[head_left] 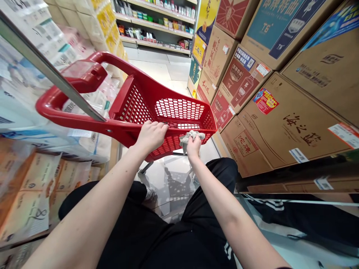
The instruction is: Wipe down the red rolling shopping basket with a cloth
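Observation:
A red plastic shopping basket [146, 87] with perforated sides and a long metal pull handle [47, 59] stands sideways in front of me. My left hand [153, 136] is closed over the near rim, about midway along it. Against the outside of the near wall, toward the right end, my right hand [194, 146] grips a crumpled greyish-white cloth [187, 138]. The cloth touches the basket just below its rim. Inside, the visible part of the basket shows only perforated red plastic. My fingertips on the left are partly hidden behind the rim.
Stacked cardboard cartons [297, 116] form a wall close on the right. Plastic-wrapped packs [86, 22] and orange-brown boxes [39, 183] line the left. Shelves [157, 24] of bottles and tubes stand beyond a pale tiled floor [175, 73]. My knees flank the basket's near side.

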`<state>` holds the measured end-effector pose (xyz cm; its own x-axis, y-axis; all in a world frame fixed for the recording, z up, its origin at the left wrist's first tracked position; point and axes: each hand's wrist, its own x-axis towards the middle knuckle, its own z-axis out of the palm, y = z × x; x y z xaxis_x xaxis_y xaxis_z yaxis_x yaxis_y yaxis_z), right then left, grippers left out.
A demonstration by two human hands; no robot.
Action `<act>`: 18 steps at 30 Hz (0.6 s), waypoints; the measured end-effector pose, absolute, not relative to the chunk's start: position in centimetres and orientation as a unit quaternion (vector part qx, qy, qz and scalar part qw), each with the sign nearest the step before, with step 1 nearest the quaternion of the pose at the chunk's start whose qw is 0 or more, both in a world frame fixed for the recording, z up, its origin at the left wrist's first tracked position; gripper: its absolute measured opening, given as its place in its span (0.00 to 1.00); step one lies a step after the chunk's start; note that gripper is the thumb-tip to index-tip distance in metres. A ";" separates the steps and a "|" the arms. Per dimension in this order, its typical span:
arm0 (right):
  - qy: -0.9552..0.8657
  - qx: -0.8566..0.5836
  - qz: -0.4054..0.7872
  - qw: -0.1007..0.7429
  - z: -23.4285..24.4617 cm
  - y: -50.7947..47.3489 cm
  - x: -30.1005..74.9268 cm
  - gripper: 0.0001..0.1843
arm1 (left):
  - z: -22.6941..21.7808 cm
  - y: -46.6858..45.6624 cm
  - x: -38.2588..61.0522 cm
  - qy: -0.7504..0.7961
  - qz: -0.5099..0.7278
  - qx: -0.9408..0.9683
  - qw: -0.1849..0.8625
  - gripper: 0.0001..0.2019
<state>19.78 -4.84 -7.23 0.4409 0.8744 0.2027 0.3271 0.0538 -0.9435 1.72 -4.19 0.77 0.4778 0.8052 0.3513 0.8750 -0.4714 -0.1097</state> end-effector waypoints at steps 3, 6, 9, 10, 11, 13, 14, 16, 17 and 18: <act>-0.521 -0.626 0.260 0.518 -6.8 -4.7 18.8 0.10 | 0.9 -4.2 1.9 -0.499 -0.123 -0.847 0.139 0.15; -0.576 -0.605 0.262 0.484 -6.5 -4.7 19.2 0.08 | 0.9 -4.1 1.8 -0.502 -0.122 -0.845 0.142 0.14; -0.591 -0.601 0.235 0.484 -6.8 -4.7 20.6 0.08 | 0.8 -4.2 1.7 -0.496 -0.118 -0.847 0.148 0.14; -0.583 -0.605 0.225 0.493 -7.0 -4.7 21.0 0.08 | 0.8 -4.2 1.7 -0.494 -0.116 -0.848 0.151 0.14; -0.569 -0.613 0.218 0.504 -7.2 -4.7 21.4 0.09 | 0.7 -4.2 1.7 -0.494 -0.115 -0.848 0.154 0.14; -0.532 -0.631 0.207 0.525 -7.6 -4.7 21.6 0.10 | 0.7 -4.3 1.9 -0.493 -0.115 -0.848 0.155 0.14; -0.514 -0.641 0.202 0.532 -7.6 -4.8 21.5 0.11 | 0.6 -4.3 2.0 -0.493 -0.118 -0.848 0.154 0.14; -0.494 -0.657 0.196 0.535 -7.6 -4.8 20.7 0.12 | 0.6 -4.3 2.2 -0.494 -0.125 -0.847 0.149 0.15; -0.496 -0.659 0.197 0.530 -7.5 -4.8 20.2 0.12 | 0.5 -4.3 2.4 -0.495 -0.128 -0.847 0.146 0.15; -0.506 -0.655 0.203 0.523 -7.3 -4.9 19.7 0.12 | 0.5 -4.3 2.5 -0.497 -0.130 -0.846 0.143 0.15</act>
<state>19.65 -4.86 -7.30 0.4044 0.8758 0.2634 0.4512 0.0594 -0.8905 2.48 -4.33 0.51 0.4711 0.8043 0.3622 0.8786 -0.4643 -0.1117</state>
